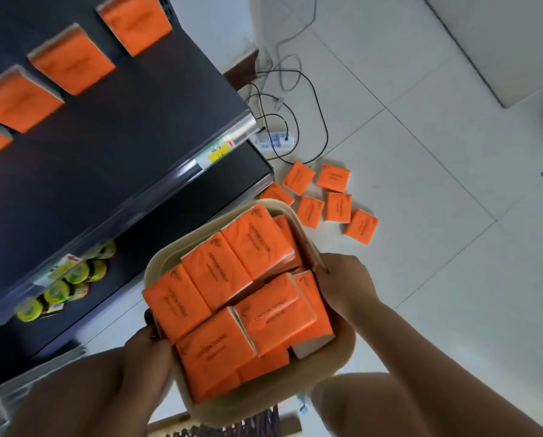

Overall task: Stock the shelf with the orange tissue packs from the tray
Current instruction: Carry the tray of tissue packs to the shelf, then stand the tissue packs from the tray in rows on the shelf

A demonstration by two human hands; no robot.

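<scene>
Orange tissue packs: many packs fill the tray, piled on each other, some flat and some tipped. The top ones stick up over the rim.
Tray: a pale tan tray with round corners. It is held up in the air, just beside the front edge of the shelf.
Left hand: it is closed on the near left edge of the tray, thumb on top by the packs.
Right hand: it is closed on the right edge of the tray, fingers curled over the rim.
Shelf: a dark shelf on the left side. Most of its top is bare, with lots of room in front.
Packs on the shelf: four orange packs sit in a row near the back, with gaps between them.
Shelf edge: a clear strip runs along the front with a yellow tag.
Lower shelf: small jars with yellow-green lids sit there.
Floor packs: seven or so orange packs lie loose on the white tile, just past the far end of the tray.
Power strip: it lies on the floor by the shelf corner, with black and white cords looping around it.
Floor: the tiles to the right are open.
</scene>
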